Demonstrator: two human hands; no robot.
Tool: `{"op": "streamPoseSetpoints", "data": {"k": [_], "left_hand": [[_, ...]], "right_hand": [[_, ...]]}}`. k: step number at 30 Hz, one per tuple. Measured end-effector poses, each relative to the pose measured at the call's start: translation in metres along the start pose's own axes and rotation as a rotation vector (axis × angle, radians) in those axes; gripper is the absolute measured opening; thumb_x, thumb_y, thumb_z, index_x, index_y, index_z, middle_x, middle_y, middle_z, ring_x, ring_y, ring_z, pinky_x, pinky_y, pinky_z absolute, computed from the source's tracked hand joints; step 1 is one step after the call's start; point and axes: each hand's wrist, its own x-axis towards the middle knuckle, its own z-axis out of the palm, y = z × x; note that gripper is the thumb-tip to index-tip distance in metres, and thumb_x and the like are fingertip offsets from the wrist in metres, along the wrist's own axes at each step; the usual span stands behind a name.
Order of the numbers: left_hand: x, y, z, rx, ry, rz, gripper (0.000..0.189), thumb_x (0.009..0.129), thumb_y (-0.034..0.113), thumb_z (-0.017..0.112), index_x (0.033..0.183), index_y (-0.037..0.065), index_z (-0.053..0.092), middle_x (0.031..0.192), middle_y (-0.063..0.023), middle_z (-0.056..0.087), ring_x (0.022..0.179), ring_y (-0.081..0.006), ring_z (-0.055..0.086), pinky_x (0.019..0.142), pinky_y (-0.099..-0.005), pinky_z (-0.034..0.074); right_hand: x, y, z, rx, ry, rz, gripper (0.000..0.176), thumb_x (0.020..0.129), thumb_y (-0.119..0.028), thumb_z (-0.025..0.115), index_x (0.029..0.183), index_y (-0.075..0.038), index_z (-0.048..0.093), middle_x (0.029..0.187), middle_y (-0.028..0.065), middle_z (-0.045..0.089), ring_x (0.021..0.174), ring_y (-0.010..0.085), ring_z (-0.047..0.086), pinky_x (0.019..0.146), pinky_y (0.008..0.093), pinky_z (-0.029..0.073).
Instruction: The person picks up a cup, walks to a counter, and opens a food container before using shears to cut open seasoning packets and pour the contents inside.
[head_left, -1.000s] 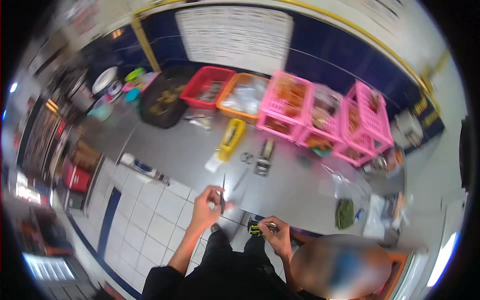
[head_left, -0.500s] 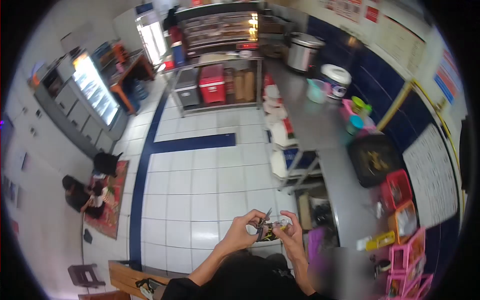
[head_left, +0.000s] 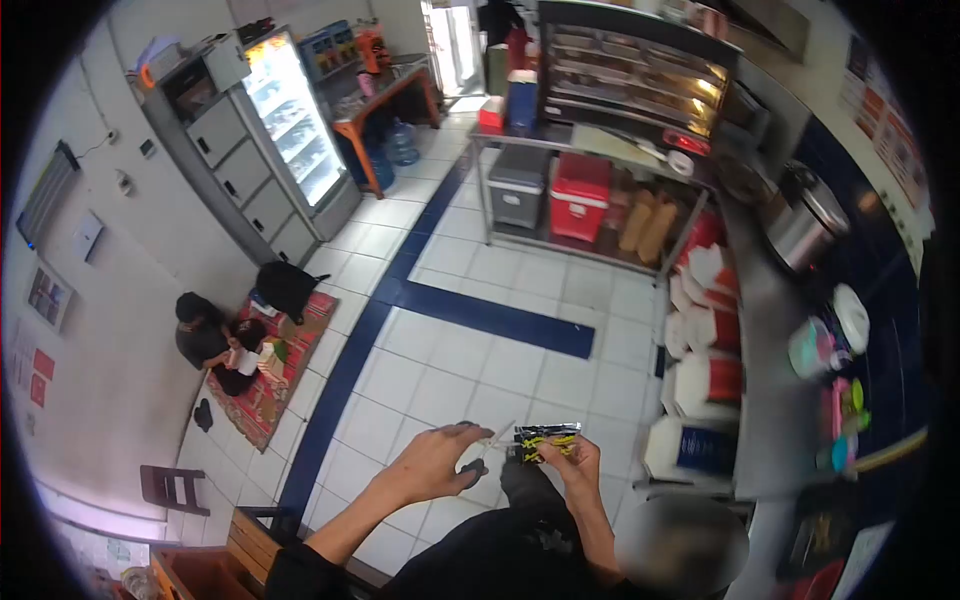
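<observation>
My left hand (head_left: 430, 467) has its fingers in the dark handles of a pair of scissors (head_left: 493, 441), whose pale blades are spread and point at the sachet. A small black sachet with yellow print (head_left: 545, 443) is pinched between the thumb and fingers of my right hand (head_left: 577, 468). The blades reach the sachet's left edge in this view. Both hands are in front of my body, above the white tiled floor.
A steel counter (head_left: 765, 400) runs along the right, with stacked red-and-white boxes (head_left: 700, 385) beside it. Ahead stands a steel table with a red cooler box (head_left: 580, 195). On the left, a person (head_left: 205, 340) sits on a red mat (head_left: 262, 425) near a stool (head_left: 175, 488).
The view has swung left, so the room has shifted right. The scissors and sachet, close together between my hands before, now show more plainly, with the scissors spread and the sachet held flat.
</observation>
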Motion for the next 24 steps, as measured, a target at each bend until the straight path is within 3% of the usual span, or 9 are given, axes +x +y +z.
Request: {"op": "streamPoseSetpoints", "data": {"k": [8,13,15,19,24], "left_hand": [[0.125,-0.157,-0.146,0.118,-0.016,-0.086,0.056,0.078,0.012,0.066,0.132,0.008,0.053,0.104,-0.0147,0.066,0.093,-0.0343,0.064,0.081,-0.0443,0.052],[0.202,-0.288,-0.225,0.057,-0.016,-0.102,0.061,0.075,0.011,0.066,0.134,0.009,0.052,0.103,-0.0143,0.065,0.093,-0.0335,0.064,0.082,-0.0434,0.052],[0.233,-0.335,-0.270,0.084,0.065,-0.103,0.063,0.074,0.011,0.066,0.135,0.008,0.051,0.105,-0.0154,0.064,0.096,-0.0343,0.063,0.084,-0.0435,0.051],[0.301,-0.432,-0.360,0.122,0.107,-0.049,0.058,0.078,0.015,0.067,0.134,0.004,0.051,0.105,-0.0175,0.064,0.098,-0.0358,0.063,0.086,-0.0428,0.052],[0.400,-0.530,-0.463,0.136,-0.018,-0.004,0.055,0.078,0.012,0.064,0.132,0.006,0.054,0.092,-0.0136,0.066,0.089,-0.0319,0.065,0.079,-0.0433,0.052]], "right_hand": [[0.255,-0.021,0.123,-0.114,-0.246,0.064,0.016,0.083,-0.007,0.074,0.096,-0.002,0.067,0.092,0.0054,0.070,0.084,0.0114,0.064,0.080,0.0283,0.052],[0.411,-0.005,0.206,-0.162,-0.267,0.048,0.016,0.085,-0.007,0.074,0.097,0.001,0.068,0.089,0.0045,0.068,0.080,0.0091,0.061,0.074,0.0249,0.050],[0.474,0.002,0.241,-0.193,-0.268,0.056,0.018,0.083,-0.006,0.074,0.099,-0.001,0.067,0.093,0.0065,0.070,0.084,0.0116,0.064,0.081,0.0291,0.052],[0.592,0.000,0.321,-0.185,-0.197,0.003,0.016,0.082,-0.007,0.075,0.096,-0.002,0.067,0.092,0.0051,0.070,0.084,0.0105,0.064,0.080,0.0280,0.051],[0.729,-0.010,0.395,-0.042,-0.167,0.030,0.016,0.083,-0.001,0.074,0.097,-0.001,0.066,0.092,0.0052,0.070,0.084,0.0110,0.064,0.081,0.0280,0.052]]}}
